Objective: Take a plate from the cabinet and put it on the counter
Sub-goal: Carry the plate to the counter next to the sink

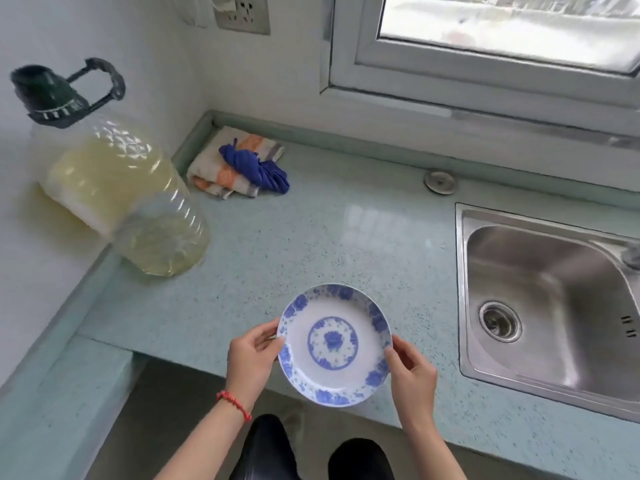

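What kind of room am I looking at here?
Most likely a home kitchen: a steel sink set into a speckled counter, a big jug of cooking oil, and a blue-patterned plate held in both hands.

White walls (104,36), window (502,26) w/ daylight, steel sink (554,271), grey floor (166,393).

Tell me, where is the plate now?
In the head view, the plate is low centre, held between left hand and right hand at the counter's front edge.
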